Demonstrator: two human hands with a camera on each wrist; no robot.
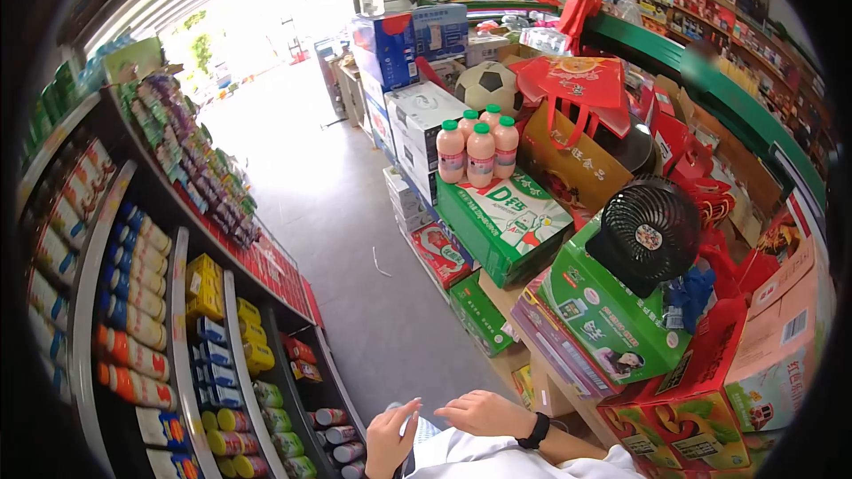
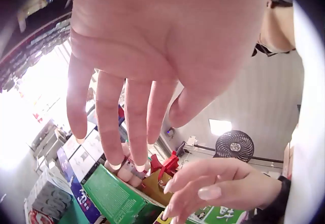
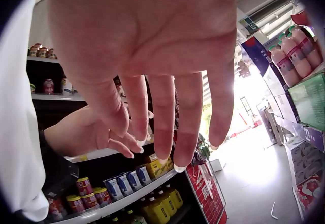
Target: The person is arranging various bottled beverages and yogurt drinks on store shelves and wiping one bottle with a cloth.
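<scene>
With no grasp begun, the left hand (image 1: pixel 390 439) and right hand (image 1: pixel 484 412) hovered empty and slack-fingered, so any pickup seemingly called first for a reach to the shelf cans (image 1: pixel 335 435) just beside the left hand.

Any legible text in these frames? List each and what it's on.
"D": big green letter on the green box under the pink bottles; the letters after it are blurred.
Chinese characters on the brown box: too blurred to read.
Labels on the shelf goods: too small.
Wrist views: nothing legible.
</scene>
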